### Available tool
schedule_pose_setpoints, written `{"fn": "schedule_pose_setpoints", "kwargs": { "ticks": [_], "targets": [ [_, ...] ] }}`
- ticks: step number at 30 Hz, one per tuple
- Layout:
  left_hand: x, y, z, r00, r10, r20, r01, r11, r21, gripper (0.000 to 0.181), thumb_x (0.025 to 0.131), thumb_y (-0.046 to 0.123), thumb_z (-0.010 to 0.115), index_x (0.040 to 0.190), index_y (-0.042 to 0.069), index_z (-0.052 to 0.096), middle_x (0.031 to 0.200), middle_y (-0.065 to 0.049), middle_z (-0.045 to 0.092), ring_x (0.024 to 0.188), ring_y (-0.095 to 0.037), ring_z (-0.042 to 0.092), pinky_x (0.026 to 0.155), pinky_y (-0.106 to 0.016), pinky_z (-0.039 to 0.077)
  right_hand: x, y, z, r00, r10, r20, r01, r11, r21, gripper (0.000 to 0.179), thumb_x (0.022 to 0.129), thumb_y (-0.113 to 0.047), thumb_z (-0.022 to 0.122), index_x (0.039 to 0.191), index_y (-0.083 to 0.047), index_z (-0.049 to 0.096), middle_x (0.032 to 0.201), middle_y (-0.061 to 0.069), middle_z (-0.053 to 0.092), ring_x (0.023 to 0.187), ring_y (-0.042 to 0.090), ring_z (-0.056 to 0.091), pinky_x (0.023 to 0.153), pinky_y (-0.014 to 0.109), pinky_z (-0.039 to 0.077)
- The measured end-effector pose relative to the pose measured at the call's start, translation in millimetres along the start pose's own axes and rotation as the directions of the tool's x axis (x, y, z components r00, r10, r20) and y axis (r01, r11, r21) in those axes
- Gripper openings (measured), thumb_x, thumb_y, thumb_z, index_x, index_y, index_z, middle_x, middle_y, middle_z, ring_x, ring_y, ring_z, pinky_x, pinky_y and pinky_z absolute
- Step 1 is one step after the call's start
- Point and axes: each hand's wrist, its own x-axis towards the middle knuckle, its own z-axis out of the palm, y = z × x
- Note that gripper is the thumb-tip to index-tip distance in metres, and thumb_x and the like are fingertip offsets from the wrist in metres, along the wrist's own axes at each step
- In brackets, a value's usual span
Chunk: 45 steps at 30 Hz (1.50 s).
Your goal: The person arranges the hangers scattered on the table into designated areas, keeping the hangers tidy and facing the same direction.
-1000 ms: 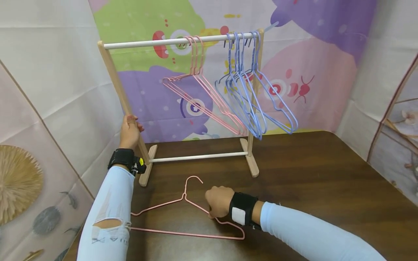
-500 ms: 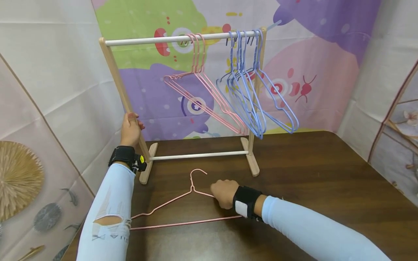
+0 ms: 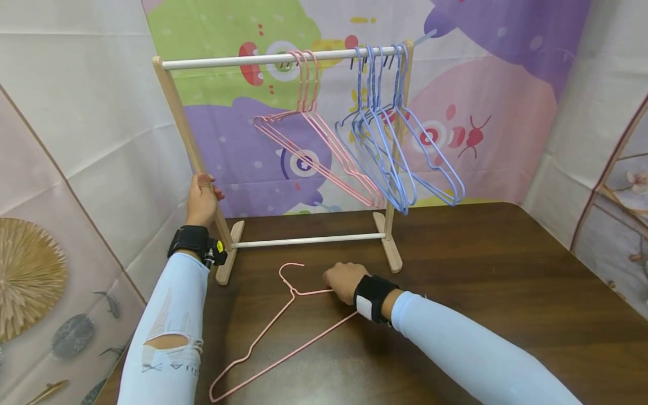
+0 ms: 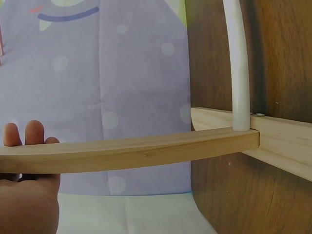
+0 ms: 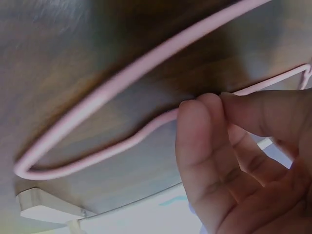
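Observation:
My left hand [image 3: 201, 201] grips the left wooden post [image 4: 146, 152] of a small garment rack, fingers wrapped round it in the left wrist view. With my right hand [image 3: 346, 282] I pinch the right shoulder of a pink clothes hanger [image 3: 273, 326] between thumb and fingertips. That hanger slants over the table, its hook toward the rack and one end toward the front. On the rack's white top rail [image 3: 228, 63] hang several pink hangers [image 3: 309, 112] near the middle. Several blue hangers [image 3: 379, 124] hang bunched at the right post.
The rack stands on wooden feet [image 3: 388, 247] joined by a white lower rail [image 3: 309, 241], on a dark brown table [image 3: 481, 292]. A cartoon-printed cloth [image 3: 243, 169] hangs behind it. Light patterned panels [image 3: 101, 112] flank the table.
My right hand has moved slightly away from me, lifting and turning the pink hanger so its left end swings toward the front. My left hand keeps its hold on the post.

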Motion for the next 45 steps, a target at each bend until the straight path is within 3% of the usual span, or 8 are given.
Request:
{"fn": "schedule_pose_setpoints", "kwargs": {
  "ticks": [9,14,18,23,26,30,33,45],
  "targets": [
    [-1.3,-0.7,-1.5,1.000,-0.013,0.003,0.013,1.000,-0.002,0.060,0.107,0.050,0.016,0.126,0.000,0.042,0.092,-0.008,0.050,0.083,-0.013,0.058,0.091,-0.033,0.050,8.8,13,-3,0.998,-0.013,-0.069,0.016,0.999,0.043,0.022,0.093,0.001,0.067,0.078,-0.014,0.068,0.088,0.009,0.071,0.081,0.029,0.070,0.065,0.048,0.060],
    [-0.6,-0.1,-1.4,1.000,-0.015,0.009,0.015,1.000,0.005,0.062,0.107,0.051,0.015,0.128,-0.001,0.041,0.092,-0.008,0.050,0.083,-0.013,0.058,0.093,-0.034,0.050,7.9,13,-4,0.997,-0.004,-0.077,0.009,0.998,0.067,0.016,0.091,0.004,0.071,0.097,-0.010,0.071,0.098,0.012,0.072,0.089,0.033,0.071,0.070,0.049,0.060],
    [0.1,0.8,-0.8,1.000,-0.006,0.008,0.006,1.000,0.002,0.064,0.106,0.051,0.015,0.130,-0.003,0.041,0.092,-0.008,0.049,0.083,-0.014,0.058,0.094,-0.036,0.050,5.7,-1,-1,0.991,-0.030,-0.132,0.036,0.998,0.047,0.025,0.089,-0.002,0.073,0.111,-0.009,0.065,0.102,0.011,0.070,0.088,0.033,0.071,0.066,0.049,0.060],
    [1.7,-0.9,-1.2,1.000,-0.011,0.016,0.011,1.000,0.002,0.062,0.106,0.052,0.015,0.126,0.001,0.041,0.093,-0.008,0.049,0.082,-0.012,0.057,0.093,-0.034,0.050,-5.3,-42,-3,0.970,-0.139,-0.198,0.144,0.989,0.013,0.019,0.097,-0.024,0.071,0.112,-0.013,0.066,0.089,0.004,0.070,0.076,0.024,0.071,0.057,0.041,0.057],
    [2.9,-2.4,-1.1,1.000,-0.012,0.017,0.013,1.000,-0.013,0.056,0.106,0.052,0.016,0.121,0.006,0.043,0.092,-0.007,0.049,0.082,-0.010,0.058,0.093,-0.034,0.051,-15.7,-73,-8,0.973,-0.158,-0.168,0.162,0.987,0.008,0.026,0.100,-0.040,0.067,0.096,-0.015,0.071,0.078,0.000,0.069,0.068,0.018,0.068,0.052,0.037,0.055],
    [3.2,-3.1,-1.1,1.000,-0.018,0.021,0.019,0.999,-0.026,0.053,0.106,0.052,0.016,0.119,0.008,0.043,0.092,-0.008,0.049,0.082,-0.010,0.058,0.094,-0.035,0.051,-24.1,-108,-9,0.995,-0.080,-0.067,0.080,0.997,0.004,0.050,0.099,-0.060,0.059,0.075,-0.018,0.071,0.075,-0.002,0.069,0.067,0.017,0.067,0.054,0.038,0.056],
    [2.2,-2.1,-1.5,0.999,-0.024,0.028,0.025,1.000,-0.019,0.057,0.106,0.051,0.015,0.123,0.004,0.042,0.093,-0.009,0.049,0.082,-0.011,0.057,0.095,-0.036,0.050,-24.4,-122,-4,1.000,-0.026,-0.003,0.026,1.000,-0.011,0.051,0.097,-0.062,0.059,0.074,-0.019,0.072,0.079,-0.001,0.071,0.071,0.019,0.069,0.057,0.040,0.055],
    [1.5,1.0,-1.0,1.000,-0.016,0.021,0.016,1.000,-0.005,0.060,0.107,0.049,0.014,0.126,-0.001,0.041,0.092,-0.007,0.048,0.081,-0.009,0.057,0.093,-0.034,0.051,-29.8,-112,-5,0.993,-0.016,0.114,0.009,0.998,0.068,0.034,0.090,-0.043,0.073,0.068,-0.019,0.065,0.080,0.000,0.071,0.076,0.022,0.070,0.062,0.045,0.058]
  ]
}}
